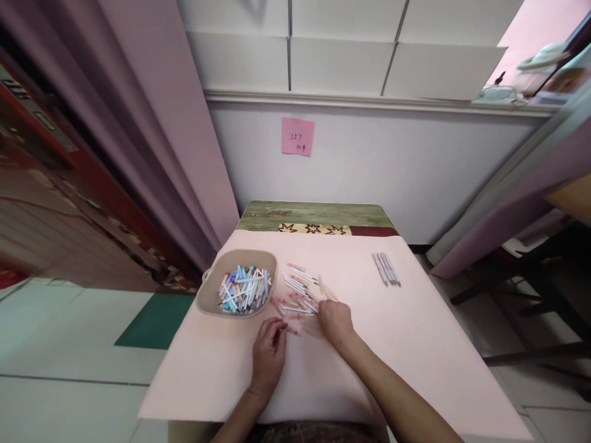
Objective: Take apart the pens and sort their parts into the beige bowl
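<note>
A loose heap of white pen refills [295, 283] and pink-patterned clear pen barrels [298, 298] lies mid-table between my hands. My right hand [336, 321] is closed at the heap's right side, on what looks like a thin see-through plastic bag [325, 288]; its edges show above and below the fist. On the near left of the heap, my left hand [268, 355] has thumb and fingers pinched together. Beside those fingertips lies a pink-patterned piece [292, 330]; whether they grip it is too small to tell.
At left stands a beige basket [203, 299] with many blue, orange and white pen parts. Several pens [386, 269] lie side by side at right. A pink cover [415, 369] lies over the table. A pink note [298, 136] is stuck on the wall behind; a dark stool [530, 307] stands right.
</note>
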A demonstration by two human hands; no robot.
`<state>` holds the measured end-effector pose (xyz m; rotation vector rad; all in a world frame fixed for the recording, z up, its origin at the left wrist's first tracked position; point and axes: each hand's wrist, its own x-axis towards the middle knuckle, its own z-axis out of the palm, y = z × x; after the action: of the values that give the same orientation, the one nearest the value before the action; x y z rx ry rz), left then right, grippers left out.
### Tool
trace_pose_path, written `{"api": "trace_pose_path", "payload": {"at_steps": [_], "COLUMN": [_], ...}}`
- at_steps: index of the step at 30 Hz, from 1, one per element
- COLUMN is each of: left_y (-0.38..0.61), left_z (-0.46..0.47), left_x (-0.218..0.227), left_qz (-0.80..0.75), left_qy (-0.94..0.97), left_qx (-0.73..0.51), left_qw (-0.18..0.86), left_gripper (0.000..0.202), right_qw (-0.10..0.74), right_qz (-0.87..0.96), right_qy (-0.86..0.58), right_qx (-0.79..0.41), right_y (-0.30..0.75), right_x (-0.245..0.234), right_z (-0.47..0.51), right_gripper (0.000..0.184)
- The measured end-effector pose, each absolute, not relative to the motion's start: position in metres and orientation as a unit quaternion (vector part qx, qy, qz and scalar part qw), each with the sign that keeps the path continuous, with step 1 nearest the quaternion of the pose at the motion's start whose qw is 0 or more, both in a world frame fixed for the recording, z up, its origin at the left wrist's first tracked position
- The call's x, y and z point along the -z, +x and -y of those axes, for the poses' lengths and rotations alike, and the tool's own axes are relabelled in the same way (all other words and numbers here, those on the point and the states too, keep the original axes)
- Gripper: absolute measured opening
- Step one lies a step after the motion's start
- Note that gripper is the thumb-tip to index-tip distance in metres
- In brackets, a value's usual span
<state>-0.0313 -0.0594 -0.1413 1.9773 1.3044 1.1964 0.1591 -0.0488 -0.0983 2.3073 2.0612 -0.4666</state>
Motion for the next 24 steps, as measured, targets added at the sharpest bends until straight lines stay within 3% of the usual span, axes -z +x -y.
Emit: {"api": "trace_pose_path", "payload": {"at_steps": [5, 8, 12, 16, 20, 24], "left_y": [-0.029, -0.020, 0.001, 0.009, -0.006, -0.021], "left_z": [0.060, 0.065, 0.075, 0.080, 0.075, 0.075], "left_x": [0.133, 0.126, 0.119, 0.111, 0.109, 0.120], "left_qz": [-0.486, -0.498, -0.485, -0.465, -0.499, -0.521], "left_qy": [0.683, 0.632, 0.500, 0.417, 0.358, 0.368], "left_qx": [-0.451, -0.416, -0.359, -0.370, -0.394, -0.403], "left_qw": [0.306, 0.424, 0.622, 0.688, 0.684, 0.656], "left_gripper": [0.016, 0.022, 0.038, 0.032, 0.034, 0.038], "right_qw": [-0.020, -0.124, -0.250, -0.310, -0.312, -0.198], "right_qz": [-0.650, -0.638, -0.623, -0.603, -0.591, -0.595], "right_qy": [0.749, 0.748, 0.695, 0.658, 0.674, 0.760], "right_qx": [0.130, 0.135, 0.259, 0.329, 0.315, 0.173], "right_y": [0.176, 0.180, 0.165, 0.156, 0.180, 0.208], "right_x": [0.086, 0.076, 0.074, 0.084, 0.093, 0.092], "right_z": [0.059, 0.079, 0.107, 0.118, 0.102, 0.060], "right_gripper": [0.021, 0.016, 0.012, 0.017, 0.022, 0.022]}}
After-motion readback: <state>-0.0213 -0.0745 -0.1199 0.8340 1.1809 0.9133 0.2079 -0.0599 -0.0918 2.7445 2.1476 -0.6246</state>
